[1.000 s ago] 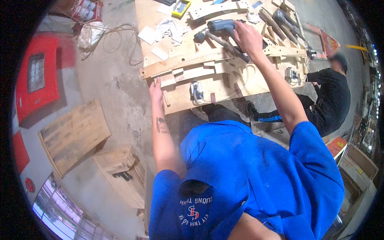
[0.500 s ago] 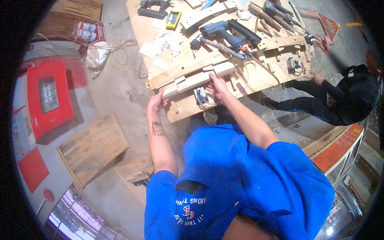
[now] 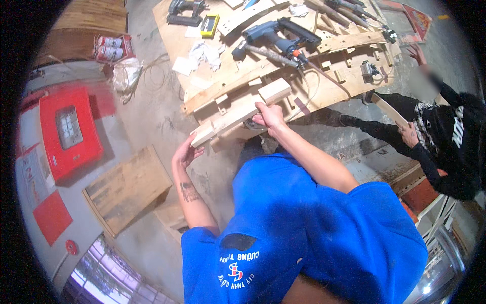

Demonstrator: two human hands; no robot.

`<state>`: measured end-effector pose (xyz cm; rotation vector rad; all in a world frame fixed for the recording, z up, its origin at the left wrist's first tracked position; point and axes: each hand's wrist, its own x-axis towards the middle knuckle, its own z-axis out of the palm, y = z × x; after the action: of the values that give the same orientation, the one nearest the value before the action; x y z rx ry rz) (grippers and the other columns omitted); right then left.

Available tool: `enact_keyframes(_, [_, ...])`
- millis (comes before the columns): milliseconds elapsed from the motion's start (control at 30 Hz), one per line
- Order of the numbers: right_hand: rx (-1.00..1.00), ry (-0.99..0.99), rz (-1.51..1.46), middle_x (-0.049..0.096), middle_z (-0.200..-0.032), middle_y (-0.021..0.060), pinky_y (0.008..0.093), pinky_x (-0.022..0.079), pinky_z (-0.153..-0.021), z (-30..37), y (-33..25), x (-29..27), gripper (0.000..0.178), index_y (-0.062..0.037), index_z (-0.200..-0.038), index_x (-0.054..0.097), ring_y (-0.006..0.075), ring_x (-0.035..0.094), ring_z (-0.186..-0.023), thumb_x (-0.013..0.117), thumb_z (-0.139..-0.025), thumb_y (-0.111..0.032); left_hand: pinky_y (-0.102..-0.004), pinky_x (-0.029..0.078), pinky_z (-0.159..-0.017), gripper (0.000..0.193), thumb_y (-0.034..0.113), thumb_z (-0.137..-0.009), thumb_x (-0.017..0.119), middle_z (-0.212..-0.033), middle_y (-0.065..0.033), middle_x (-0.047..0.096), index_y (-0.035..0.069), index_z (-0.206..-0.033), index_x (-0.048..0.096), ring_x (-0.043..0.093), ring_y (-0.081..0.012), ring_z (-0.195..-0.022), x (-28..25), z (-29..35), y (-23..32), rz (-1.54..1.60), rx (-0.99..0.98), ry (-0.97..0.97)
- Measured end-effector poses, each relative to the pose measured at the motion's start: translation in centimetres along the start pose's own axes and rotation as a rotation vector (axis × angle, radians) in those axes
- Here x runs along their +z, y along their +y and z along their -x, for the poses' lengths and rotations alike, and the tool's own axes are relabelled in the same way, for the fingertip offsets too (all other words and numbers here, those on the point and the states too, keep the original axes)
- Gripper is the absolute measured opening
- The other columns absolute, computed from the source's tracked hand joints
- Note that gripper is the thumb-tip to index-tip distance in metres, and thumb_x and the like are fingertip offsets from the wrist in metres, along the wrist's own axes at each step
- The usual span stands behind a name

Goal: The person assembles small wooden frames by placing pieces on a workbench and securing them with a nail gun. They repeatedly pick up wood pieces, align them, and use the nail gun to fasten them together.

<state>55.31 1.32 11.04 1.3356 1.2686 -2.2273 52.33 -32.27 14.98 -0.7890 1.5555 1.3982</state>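
Note:
A pale wooden strip [image 3: 234, 119] spans my two hands at the near edge of the workbench [image 3: 324, 104]. My left hand [image 3: 187, 152] is closed on its left end, fingers beneath. My right hand [image 3: 270, 117] grips it nearer the right end, thumb on top. A thick wooden block [image 3: 275, 90] lies at the strip's right end; whether the two are joined I cannot tell. Just beyond, a wooden jig [image 3: 217, 90] with small blocks runs along the bench. A metal clamp partly shows behind my right hand.
A nail gun [image 3: 273, 36] with a hose lies mid-bench, another nail gun [image 3: 186, 11] at the far left. Crumpled paper [image 3: 206, 54] and a yellow box [image 3: 209, 25] are nearby. A co-worker [image 3: 445, 137] at the right holds a board [image 3: 390, 107]. Wooden panels [image 3: 129, 190] stand left.
Both hands have drawn the strip away from the jig toward me and to the left, and it is now tilted. The co-worker has moved and now shows a board in hand.

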Motion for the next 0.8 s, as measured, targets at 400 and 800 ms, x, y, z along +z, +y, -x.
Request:
enact_keyframes(400, [-0.337, -0.686, 0.795, 0.078, -0.091, 0.0099, 0.0304, 0.063, -0.064, 7.3, 2.8, 12.8, 0.032, 0.0049, -0.108, 0.077, 0.0153, 0.075, -0.077, 0.077, -0.088, -0.020, -0.0442, 0.038, -0.120, 0.087, 0.043, -0.087, 0.083, -0.156, -0.0240, 0.052, 0.000, -0.154, 0.047, 0.047, -0.0349, -0.147, 1.2, 16.4, -8.1, -0.626, 0.409, 0.796])
enact_keyframes(800, [-0.526, -1.348, 1.153, 0.067, -0.140, 0.0140, 0.0314, 0.055, -0.095, 19.0, 26.7, 27.1, 0.055, 0.0002, -0.150, 0.054, 0.0161, 0.067, -0.113, 0.070, -0.101, -0.022, -0.0473, 0.052, -0.104, 0.094, 0.035, -0.081, 0.087, -0.129, -0.0300, 0.067, -0.006, -0.149, 0.037, 0.067, -0.0405, -0.121, -18.9, 13.4, -35.9, 0.131, 0.418, 1.089])
